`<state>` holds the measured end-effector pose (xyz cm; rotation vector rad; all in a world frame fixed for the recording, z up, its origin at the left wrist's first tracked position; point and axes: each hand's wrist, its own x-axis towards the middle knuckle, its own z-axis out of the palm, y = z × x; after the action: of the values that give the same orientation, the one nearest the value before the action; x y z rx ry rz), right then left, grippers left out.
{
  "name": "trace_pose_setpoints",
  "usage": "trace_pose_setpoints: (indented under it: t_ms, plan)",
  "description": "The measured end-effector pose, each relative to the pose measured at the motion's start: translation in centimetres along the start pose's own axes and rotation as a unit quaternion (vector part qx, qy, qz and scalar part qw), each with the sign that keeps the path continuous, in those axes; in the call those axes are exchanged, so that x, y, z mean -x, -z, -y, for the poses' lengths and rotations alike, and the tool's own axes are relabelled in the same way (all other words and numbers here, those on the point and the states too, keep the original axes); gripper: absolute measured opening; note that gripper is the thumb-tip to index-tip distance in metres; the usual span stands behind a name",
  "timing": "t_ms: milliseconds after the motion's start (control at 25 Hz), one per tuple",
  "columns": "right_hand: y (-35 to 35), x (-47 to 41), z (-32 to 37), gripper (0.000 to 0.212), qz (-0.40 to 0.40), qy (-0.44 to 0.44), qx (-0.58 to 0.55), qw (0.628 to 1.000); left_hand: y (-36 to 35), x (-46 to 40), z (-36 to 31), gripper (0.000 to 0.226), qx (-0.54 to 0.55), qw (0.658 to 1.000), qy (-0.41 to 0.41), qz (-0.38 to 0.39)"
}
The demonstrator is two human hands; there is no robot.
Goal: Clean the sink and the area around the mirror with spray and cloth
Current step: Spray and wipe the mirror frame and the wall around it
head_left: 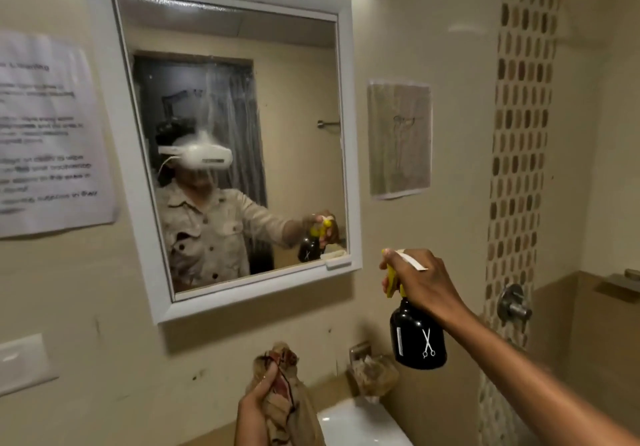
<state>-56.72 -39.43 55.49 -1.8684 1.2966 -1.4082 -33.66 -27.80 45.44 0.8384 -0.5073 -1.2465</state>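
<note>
Right hand (420,284) clamped around the yellow trigger head of the black spray bottle (417,336), held up right of and just below the white-framed mirror (228,134). Misty wet patch on the glass. Left hand (258,407) fisted on a bunched beige cloth (282,388), low, beside the white sink (353,423). 2 paper sheets flank the mirror.
</note>
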Motion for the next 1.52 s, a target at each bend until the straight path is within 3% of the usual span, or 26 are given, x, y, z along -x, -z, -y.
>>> trace_pose_setpoints:
  t_ms: [160,320,440,520,760,920,1120,1200,1320,1400,1520]
  plan:
    - [-2.4,2.0,-1.4,0.042,-0.016,-0.028,-0.012,0.999,3.1,1.3,-1.1,0.035,0.118,0.988,0.016,-0.096]
    - [-4.3,3.8,0.3,0.041,-0.018,-0.014,-0.025,0.999,5.3,1.6,-3.2,0.032,0.169,0.98,-0.001,-0.11]
    - [-7.1,6.3,3.0,0.042,0.077,0.04,-0.04,0.995,6.5,1.9,-4.9,0.018,0.177,0.974,-0.061,-0.127]
    - [-9.5,7.7,4.9,0.042,0.119,0.064,-0.057,0.989,6.9,2.1,-5.9,0.021,0.175,0.968,-0.101,-0.148]
    - [-13.5,9.1,7.8,0.047,0.148,0.119,-0.064,0.98,6.4,2.2,-8.8,0.018,0.124,0.952,-0.209,-0.184]
    - [-13.3,8.5,7.7,0.045,0.132,0.116,-0.1,0.979,3.3,2.1,-11.0,0.006,0.032,0.932,-0.33,-0.145]
    - [-11.5,7.8,6.1,0.038,0.11,0.044,-0.076,0.99,-0.1,0.2,-11.8,0.021,-0.163,0.859,-0.441,-0.201]
    - [-10.4,7.6,4.8,0.039,0.09,0.031,-0.065,0.993,-1.5,-0.7,-10.9,0.019,-0.262,0.806,-0.509,-0.149]
    - [-8.1,6.9,3.3,0.043,0.04,0.028,-0.056,0.997,-3.9,-4.1,-9.2,0.017,-0.497,0.651,-0.573,-0.036]
    - [-6.0,6.2,2.6,0.046,0.008,0.022,-0.047,0.999,-5.8,-6.6,-8.3,0.024,-0.645,0.516,-0.561,0.049]
    - [-2.8,5.1,1.1,0.048,-0.037,0.024,-0.038,0.998,-7.5,-10.0,-6.5,0.039,-0.805,0.272,-0.511,0.13]
